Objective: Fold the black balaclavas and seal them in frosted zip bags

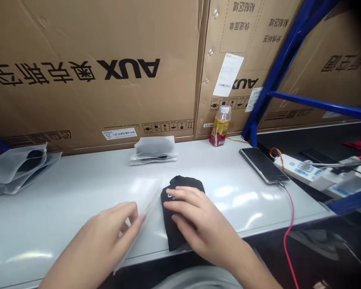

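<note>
Two hands: right flat on black cloth, left pinching clear bag.

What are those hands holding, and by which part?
The left hand pinches a clear plastic bag near its edge; the right hand lies on a folded black cloth item without gripping it.

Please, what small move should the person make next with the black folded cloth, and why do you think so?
Probably the right hand should slide the folded black cloth toward the clear plastic bag in the left hand. The cloth lies outside the bag on the white table, right beside it, and a dark bundle in a bag lies farther along.
</note>
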`<state>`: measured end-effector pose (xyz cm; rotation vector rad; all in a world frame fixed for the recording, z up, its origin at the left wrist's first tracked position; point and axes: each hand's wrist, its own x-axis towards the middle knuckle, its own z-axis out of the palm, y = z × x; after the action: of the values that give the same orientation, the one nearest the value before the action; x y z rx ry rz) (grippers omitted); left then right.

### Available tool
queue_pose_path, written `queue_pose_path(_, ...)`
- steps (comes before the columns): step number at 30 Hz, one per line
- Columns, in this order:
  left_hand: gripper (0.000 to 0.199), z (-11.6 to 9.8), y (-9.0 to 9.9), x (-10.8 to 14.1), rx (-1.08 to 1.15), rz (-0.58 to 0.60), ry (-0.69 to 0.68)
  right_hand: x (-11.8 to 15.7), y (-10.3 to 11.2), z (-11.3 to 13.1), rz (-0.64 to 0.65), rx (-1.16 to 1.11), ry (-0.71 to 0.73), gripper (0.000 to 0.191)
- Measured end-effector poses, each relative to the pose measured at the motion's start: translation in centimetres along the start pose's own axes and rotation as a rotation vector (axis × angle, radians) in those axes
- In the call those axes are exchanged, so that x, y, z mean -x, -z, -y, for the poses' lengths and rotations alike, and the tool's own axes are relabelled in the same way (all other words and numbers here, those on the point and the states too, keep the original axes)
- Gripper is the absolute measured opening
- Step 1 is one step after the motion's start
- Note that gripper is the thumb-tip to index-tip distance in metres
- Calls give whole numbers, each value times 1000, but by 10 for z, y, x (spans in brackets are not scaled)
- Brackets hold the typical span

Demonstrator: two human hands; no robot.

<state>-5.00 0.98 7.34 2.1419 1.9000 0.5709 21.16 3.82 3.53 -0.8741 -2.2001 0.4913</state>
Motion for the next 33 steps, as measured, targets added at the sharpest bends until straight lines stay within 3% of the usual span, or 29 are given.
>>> queue_pose_path(3,45,-15,-8,6,-20,230,-85,-3,-10,6,61,64,75,33)
queue_pose_path(5,45,-15,-9,5,-21,223,-65,-4,-13,7,59,91,65,31)
queue_pose_path(10,42,-12,1,-5,74,8,25,-4,-13,5,103,175,71,28)
queue_pose_path(16,40,-33,-1,-13,201,-276,200,2,-8,4,198,220,34,21)
queue_pose_path(18,40,-36,-5,-15,190,-306,208,7,-3,0,225,183,29,37)
queue_pose_path(22,37,-32,-11,-18,102,-338,199,20,6,-12,267,169,-41,108)
queue_pose_path(24,36,-28,-13,-19,16,-368,188,29,4,-16,273,228,-78,122)
queue_pose_path(28,34,-19,-17,-20,-97,-384,153,57,-10,-17,190,359,-2,93)
queue_pose_path(30,34,-16,-20,-22,-105,-317,133,75,-18,-17,86,387,51,77)
queue_pose_path(33,37,-18,-26,-23,-74,-170,80,93,-18,-16,-66,342,72,73)
